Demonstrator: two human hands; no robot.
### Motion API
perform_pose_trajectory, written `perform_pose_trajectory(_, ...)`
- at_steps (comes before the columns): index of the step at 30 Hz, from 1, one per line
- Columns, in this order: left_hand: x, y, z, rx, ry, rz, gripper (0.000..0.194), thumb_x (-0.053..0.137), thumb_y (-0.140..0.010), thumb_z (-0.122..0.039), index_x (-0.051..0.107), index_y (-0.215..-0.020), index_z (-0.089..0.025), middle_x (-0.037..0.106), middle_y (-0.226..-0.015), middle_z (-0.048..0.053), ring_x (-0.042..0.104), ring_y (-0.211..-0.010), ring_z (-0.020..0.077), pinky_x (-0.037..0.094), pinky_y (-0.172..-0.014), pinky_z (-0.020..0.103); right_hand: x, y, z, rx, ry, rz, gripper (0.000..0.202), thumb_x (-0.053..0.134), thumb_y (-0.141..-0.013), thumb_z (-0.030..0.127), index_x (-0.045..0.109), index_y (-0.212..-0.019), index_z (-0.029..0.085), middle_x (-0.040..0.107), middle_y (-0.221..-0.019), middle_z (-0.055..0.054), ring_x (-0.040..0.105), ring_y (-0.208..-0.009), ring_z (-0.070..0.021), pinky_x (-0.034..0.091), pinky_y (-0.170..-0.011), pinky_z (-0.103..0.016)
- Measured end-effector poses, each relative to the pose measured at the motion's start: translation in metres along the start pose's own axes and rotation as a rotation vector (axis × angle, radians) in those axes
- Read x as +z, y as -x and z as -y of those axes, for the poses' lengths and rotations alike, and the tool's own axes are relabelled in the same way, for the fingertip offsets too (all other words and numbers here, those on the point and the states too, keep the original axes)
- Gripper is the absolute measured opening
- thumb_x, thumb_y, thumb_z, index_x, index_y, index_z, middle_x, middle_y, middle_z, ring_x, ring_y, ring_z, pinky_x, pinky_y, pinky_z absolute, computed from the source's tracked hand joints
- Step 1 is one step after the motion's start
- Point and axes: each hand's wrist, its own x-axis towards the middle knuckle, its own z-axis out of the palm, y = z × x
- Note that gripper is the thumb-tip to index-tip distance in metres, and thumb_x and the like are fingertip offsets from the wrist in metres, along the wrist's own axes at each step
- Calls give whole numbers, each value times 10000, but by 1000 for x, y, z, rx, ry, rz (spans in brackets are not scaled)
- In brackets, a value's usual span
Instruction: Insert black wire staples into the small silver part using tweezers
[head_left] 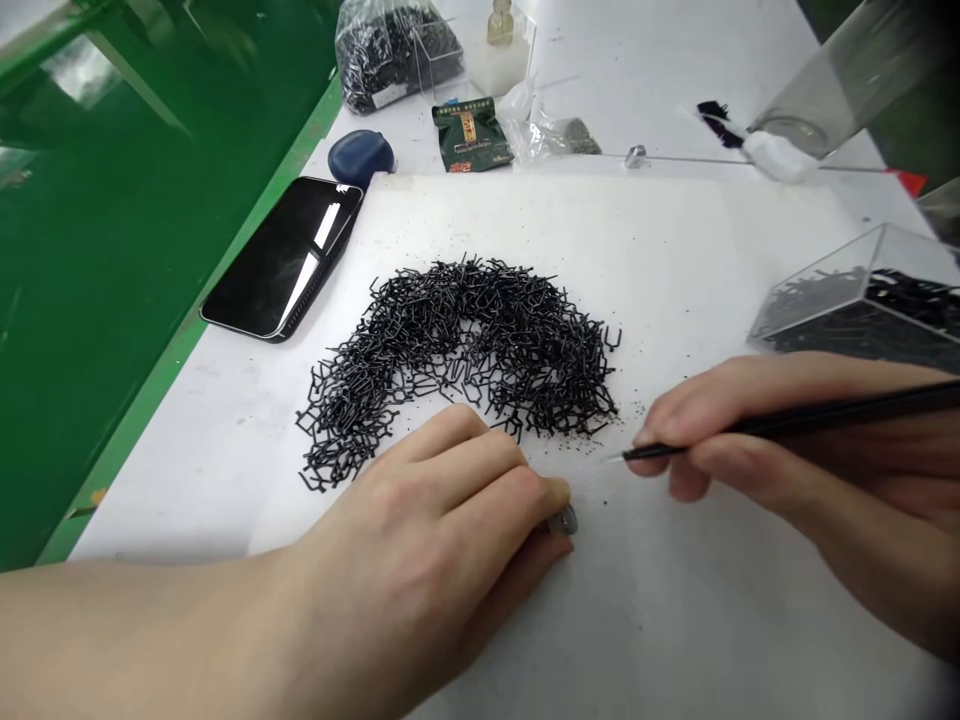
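Observation:
My left hand [450, 530] is closed, pinching a small grey, rounded part [564, 519] between thumb and fingertips just above the white work surface. Most of that part is hidden by the fingers. My right hand [765, 440] grips a slim black pen-like tool [802, 420], its fine pale tip pointing left towards the small part without touching it. Beyond my hands lies an arched heap of small bent black pieces [465, 320], thin and wire-like. Fine black specks are scattered near its right end.
At the left edge rests a black phone [281, 260], with a dark blue rounded case [360, 157] behind it. A clear box of black pieces [847, 310] stands at right. Farther back are a filled plastic bag [390, 55], a green packet [471, 135] and a clear container [840, 85].

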Motion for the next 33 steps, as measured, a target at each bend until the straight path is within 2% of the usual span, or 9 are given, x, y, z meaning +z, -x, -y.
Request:
perform_pose_trajectory(4, 0, 0, 0, -31, 0, -3, 200, 640, -1197, -149, 790, -1065, -137, 749, -907, 22, 626, -866, 208, 558, -851, 365, 4, -5, -3, -38, 70, -2, 94, 842, -1077, 411, 852, -1139, 482, 908, -1069, 102, 880, -928, -210, 731, -789, -283)
perform_pose_trajectory(11, -4, 4, 3, -33, 43, -12, 120, 686, -1168, -128, 757, -1084, -173, 750, -900, 4, 629, -854, 191, 567, -824, 332, 8, -17, 8, -19, 3, -5, 44, 833, -1046, 366, 867, -1027, 384, 903, -951, 78, 846, -746, -169, 738, -770, -240)
perform_pose_trajectory(15, -1, 5, 6, -23, 55, -26, 112, 684, -1170, -136, 745, -1085, -177, 750, -898, 5, 631, -847, 187, 571, -819, 326, 8, -16, 8, -28, 6, -3, 52, 834, -1052, 384, 876, -1027, 366, 914, -963, 54, 855, -761, -193, 750, -778, -265)
perform_pose_trajectory(21, 2, 0, 3, -31, 48, -21, 119, 688, -1165, -131, 746, -1072, -176, 750, -897, 5, 631, -847, 186, 569, -819, 319, 10, -14, 7, -21, 6, 14, 57, 824, -1056, 372, 877, -1047, 390, 908, -970, 68, 867, -819, -184, 730, -800, -239)
perform_pose_trajectory(27, -2, 0, 3, -33, 58, -28, 105, 696, -1156, -121, 741, -1080, -179, 752, -900, 0, 635, -849, 184, 575, -827, 319, 9, -14, 8, -32, 1, 25, 59, 820, -1067, 386, 870, -1039, 395, 911, -990, 96, 865, -828, -158, 726, -864, -219)
perform_pose_trajectory(33, -1, 1, 4, -29, 49, -14, 113, 685, -1165, -127, 735, -1080, -182, 751, -905, 4, 631, -845, 190, 570, -817, 329, 10, -15, 6, -16, 33, 11, 62, 808, -1081, 394, 860, -1051, 405, 896, -966, 108, 848, -816, -138, 714, -831, -187)
